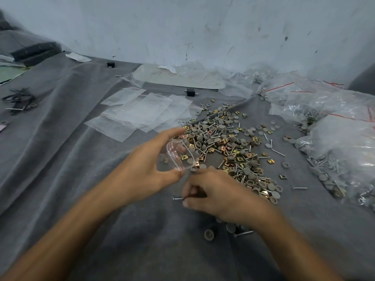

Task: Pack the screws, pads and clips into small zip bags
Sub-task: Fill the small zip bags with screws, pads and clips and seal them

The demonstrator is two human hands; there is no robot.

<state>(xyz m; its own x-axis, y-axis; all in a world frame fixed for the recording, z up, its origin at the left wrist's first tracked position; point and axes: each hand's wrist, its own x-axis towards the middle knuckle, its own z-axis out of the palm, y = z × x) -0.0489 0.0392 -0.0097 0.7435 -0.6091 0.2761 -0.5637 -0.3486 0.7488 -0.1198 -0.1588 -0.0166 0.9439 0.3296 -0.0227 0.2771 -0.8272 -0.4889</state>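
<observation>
Dead centre, the left hand (146, 165) has its thumb and fingers curled round a small zip bag (176, 155), holding the red-lined mouth open. Just below and to the right, the right hand (215, 193) pinches a screw (178, 198) by the shank, head pointing left. If it were me, I'd feed it head first and spread the mouth wide so the thread doesn't snag the plastic. The loose pile (229, 145) of hardware sits just behind, centre right. It's all on a wrinkled grey cloth (60, 159) covering the bench. There are black wires (20, 100) upper left, flat empty bags (142, 112) mid-frame and filled bags (334, 142) far right. A scuffed pale wall (182, 27) runs across the top.
</observation>
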